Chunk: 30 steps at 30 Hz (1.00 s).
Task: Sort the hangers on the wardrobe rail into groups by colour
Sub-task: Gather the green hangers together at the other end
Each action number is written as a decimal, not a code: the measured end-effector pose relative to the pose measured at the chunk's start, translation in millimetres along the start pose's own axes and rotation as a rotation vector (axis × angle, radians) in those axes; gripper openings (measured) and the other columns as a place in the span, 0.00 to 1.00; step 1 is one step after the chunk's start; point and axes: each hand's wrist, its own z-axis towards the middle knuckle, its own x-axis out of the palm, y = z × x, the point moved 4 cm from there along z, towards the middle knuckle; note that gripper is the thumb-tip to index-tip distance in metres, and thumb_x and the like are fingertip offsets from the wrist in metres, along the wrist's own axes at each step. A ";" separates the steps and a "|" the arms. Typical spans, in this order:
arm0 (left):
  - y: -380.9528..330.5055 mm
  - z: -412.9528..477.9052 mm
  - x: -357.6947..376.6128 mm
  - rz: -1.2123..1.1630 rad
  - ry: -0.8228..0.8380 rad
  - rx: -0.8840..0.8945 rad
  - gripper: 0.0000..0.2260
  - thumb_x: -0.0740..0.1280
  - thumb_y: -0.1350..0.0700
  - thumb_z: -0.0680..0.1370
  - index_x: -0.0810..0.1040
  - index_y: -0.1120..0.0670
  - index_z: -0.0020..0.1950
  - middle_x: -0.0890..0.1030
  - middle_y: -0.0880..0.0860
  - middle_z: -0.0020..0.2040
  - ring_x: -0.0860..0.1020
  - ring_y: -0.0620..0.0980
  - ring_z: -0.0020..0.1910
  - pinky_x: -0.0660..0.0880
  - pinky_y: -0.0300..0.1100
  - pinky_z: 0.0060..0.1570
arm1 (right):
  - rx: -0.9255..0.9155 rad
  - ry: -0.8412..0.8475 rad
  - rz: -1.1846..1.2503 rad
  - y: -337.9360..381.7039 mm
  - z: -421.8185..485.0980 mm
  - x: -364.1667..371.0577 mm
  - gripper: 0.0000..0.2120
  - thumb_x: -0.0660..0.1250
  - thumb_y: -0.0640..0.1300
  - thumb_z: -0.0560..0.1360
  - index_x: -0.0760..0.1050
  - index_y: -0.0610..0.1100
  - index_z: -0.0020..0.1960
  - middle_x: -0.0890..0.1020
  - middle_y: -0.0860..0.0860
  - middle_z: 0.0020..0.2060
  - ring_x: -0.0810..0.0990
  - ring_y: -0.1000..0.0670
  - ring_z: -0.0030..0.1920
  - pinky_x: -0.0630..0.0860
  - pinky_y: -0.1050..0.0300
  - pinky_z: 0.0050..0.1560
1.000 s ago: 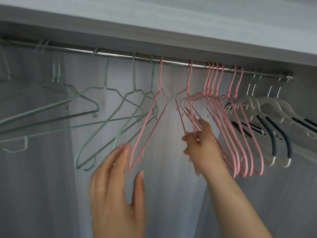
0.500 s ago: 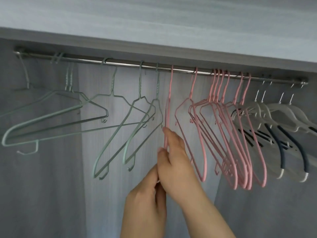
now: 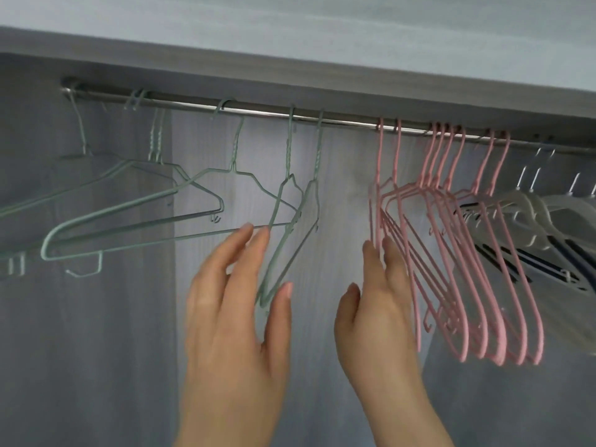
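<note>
A steel rail (image 3: 258,111) runs under the wardrobe's top panel. Several green wire hangers (image 3: 277,221) hang on its left half. Several pink hangers (image 3: 451,253) are bunched right of the middle. White hangers with dark pads (image 3: 532,217) hang at the far right. A gap on the rail separates the green hangers from the pink ones. My left hand (image 3: 238,304) is spread open, fingers against the two rightmost green hangers. My right hand (image 3: 380,301) is flat and open, fingertips touching the leftmost pink hanger.
The grey wardrobe back wall (image 3: 96,350) is behind the hangers. The top panel (image 3: 290,69) sits just above the rail. A darker side panel (image 3: 516,398) shows at the lower right.
The lone pink hanger that both hands held near the green ones now hangs with the pink bunch. My hands have let go and parted, left toward green, right toward pink.
</note>
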 end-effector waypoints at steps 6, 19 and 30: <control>12.0 6.8 31.8 0.037 0.288 -0.186 0.21 0.55 0.56 0.78 0.59 0.48 0.72 0.75 0.52 0.64 0.74 0.48 0.60 0.68 0.33 0.53 | -0.299 -0.086 0.115 27.8 -23.9 2.0 0.22 0.50 0.46 0.73 0.62 0.54 0.66 0.63 0.58 0.69 0.59 0.65 0.68 0.55 0.78 0.65; -9.7 69.5 45.3 -0.059 0.087 -0.068 0.23 0.48 0.65 0.74 0.70 0.58 0.66 0.81 0.59 0.54 0.80 0.50 0.51 0.72 0.34 0.49 | -0.325 -0.160 0.147 35.5 -57.5 -20.2 0.25 0.55 0.42 0.68 0.67 0.63 0.61 0.69 0.67 0.62 0.69 0.68 0.62 0.61 0.81 0.58; -6.3 93.4 69.7 -0.027 0.230 -0.145 0.19 0.51 0.70 0.68 0.74 0.58 0.51 0.78 0.60 0.46 0.79 0.61 0.47 0.77 0.58 0.48 | -0.279 -0.145 0.229 23.7 -70.7 -19.8 0.21 0.56 0.43 0.67 0.71 0.61 0.55 0.72 0.66 0.56 0.73 0.65 0.59 0.65 0.80 0.56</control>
